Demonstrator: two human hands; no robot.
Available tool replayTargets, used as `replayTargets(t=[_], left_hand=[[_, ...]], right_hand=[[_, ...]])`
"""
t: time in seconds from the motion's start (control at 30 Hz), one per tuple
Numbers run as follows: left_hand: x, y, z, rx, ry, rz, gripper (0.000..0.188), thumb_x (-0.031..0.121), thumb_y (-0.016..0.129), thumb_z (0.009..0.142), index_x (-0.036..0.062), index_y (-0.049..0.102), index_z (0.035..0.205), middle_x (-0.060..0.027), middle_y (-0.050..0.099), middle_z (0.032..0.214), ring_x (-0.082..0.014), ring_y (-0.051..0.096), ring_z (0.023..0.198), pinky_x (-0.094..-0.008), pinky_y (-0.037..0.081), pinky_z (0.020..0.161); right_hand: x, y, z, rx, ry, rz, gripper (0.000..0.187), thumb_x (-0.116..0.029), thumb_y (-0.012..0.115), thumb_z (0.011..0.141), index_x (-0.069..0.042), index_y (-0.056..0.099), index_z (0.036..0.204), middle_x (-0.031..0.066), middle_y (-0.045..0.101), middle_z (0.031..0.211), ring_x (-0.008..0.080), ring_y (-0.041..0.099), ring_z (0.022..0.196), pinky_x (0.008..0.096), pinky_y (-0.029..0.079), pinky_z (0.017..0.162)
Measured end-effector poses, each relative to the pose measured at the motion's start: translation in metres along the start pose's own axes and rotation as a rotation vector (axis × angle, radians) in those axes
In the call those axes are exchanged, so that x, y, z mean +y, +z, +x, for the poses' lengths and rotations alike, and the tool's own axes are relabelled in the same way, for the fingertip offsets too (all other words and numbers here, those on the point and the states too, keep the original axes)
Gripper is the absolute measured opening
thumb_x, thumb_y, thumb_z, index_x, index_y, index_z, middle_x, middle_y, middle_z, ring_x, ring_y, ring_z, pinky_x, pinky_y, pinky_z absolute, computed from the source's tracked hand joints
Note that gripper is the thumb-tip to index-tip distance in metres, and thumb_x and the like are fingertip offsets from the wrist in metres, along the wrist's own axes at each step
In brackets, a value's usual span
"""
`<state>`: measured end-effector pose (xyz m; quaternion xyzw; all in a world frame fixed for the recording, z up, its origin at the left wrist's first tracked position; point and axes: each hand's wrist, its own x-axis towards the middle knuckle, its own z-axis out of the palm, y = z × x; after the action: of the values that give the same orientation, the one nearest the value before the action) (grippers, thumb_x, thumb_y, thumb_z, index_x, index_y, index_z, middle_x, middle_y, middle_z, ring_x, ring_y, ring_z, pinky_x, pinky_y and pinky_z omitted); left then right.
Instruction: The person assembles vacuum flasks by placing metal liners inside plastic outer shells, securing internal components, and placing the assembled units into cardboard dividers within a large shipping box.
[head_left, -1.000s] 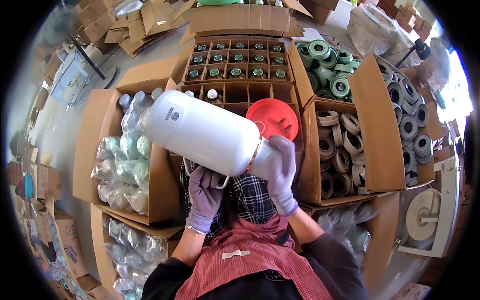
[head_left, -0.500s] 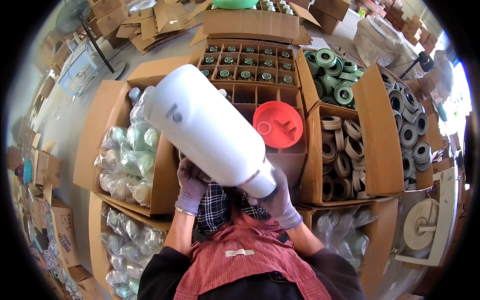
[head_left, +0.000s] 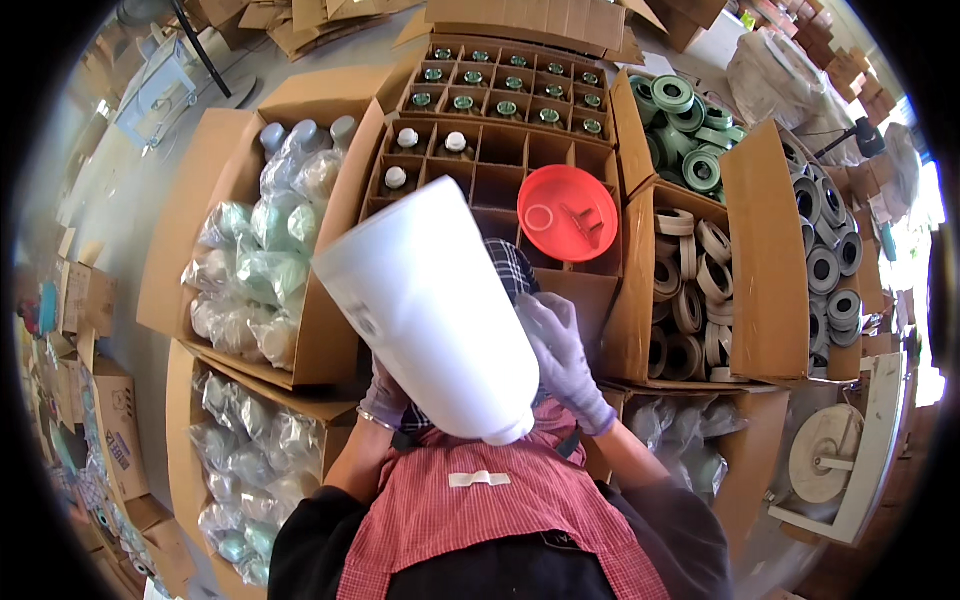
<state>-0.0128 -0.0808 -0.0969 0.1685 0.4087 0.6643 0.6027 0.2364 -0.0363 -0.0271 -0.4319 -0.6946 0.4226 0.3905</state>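
Note:
A large white bottle-shaped flask (head_left: 430, 310) hangs tilted in front of my lap, its broad base up to the left and its narrow neck toward my apron. My left hand (head_left: 384, 396), in a pale glove, grips the flask's left side, with most of the fingers hidden behind it. My gloved right hand (head_left: 568, 350) is beside the flask's right side, fingers curled; what they hold, if anything, is hard to make out. Beyond, a red plastic bowl (head_left: 565, 245) with a ring and small parts rests on a divided carton (head_left: 495, 190) with several white-capped items (head_left: 455, 142).
Open cartons surround me. On the left, one box (head_left: 345, 215) holds bagged glass liners (head_left: 270, 260). Green rings (head_left: 672, 94), beige rings (head_left: 710, 300) and grey rings (head_left: 823, 270) fill boxes at right. Another divided carton (head_left: 508, 108) stands beyond.
The flask has swung more upright, its neck moving toward me. A wider white end piece seen on the neck before is no longer seen there. My right hand has moved from the neck up along the side.

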Motion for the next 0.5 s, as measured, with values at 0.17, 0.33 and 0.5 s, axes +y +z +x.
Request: replayTargets(t=[0.17, 0.33, 0.5], left_hand=[[0.012, -0.005, 0.002, 0.018, 0.084, -0.029, 0.028, 0.035, 0.052, 0.091, 0.0117, 0.062, 0.102, 0.0011, 0.061, 0.085, -0.0142, 0.06, 0.078, -0.0346, 0.055, 0.079], [0.033, -0.039, 0.017, -0.292, -0.014, -0.425, 0.035, 0.046, 0.041, 0.095, 0.0185, 0.061, 0.089, 0.0094, 0.055, 0.063, -0.0069, 0.056, 0.058, -0.0317, 0.057, 0.068], [0.04, 0.041, 0.006, 0.04, -0.026, -0.578, 0.03, 0.022, 0.04, 0.097, 0.0196, 0.043, 0.068, 0.011, 0.021, 0.049, -0.0045, 0.018, 0.039, -0.0218, 0.019, 0.038]], right_hand=[[0.032, 0.009, -0.011, -0.12, -0.187, -0.169, 0.093, -0.028, 0.083, 0.071, 0.002, 0.035, 0.144, 0.0253, 0.04, 0.141, 0.0406, 0.043, 0.129, 0.0455, 0.037, 0.108], [-0.037, -0.002, 0.017, 0.092, -0.576, -0.309, 0.089, -0.02, 0.088, 0.059, -0.001, 0.043, 0.133, 0.024, 0.051, 0.132, 0.0427, 0.053, 0.117, 0.0543, 0.042, 0.1], [-0.051, 0.024, 0.033, 0.211, -0.263, 0.12, 0.069, -0.028, 0.083, 0.073, 0.0, 0.046, 0.125, 0.0195, 0.056, 0.119, 0.0355, 0.059, 0.107, 0.0472, 0.049, 0.092]])
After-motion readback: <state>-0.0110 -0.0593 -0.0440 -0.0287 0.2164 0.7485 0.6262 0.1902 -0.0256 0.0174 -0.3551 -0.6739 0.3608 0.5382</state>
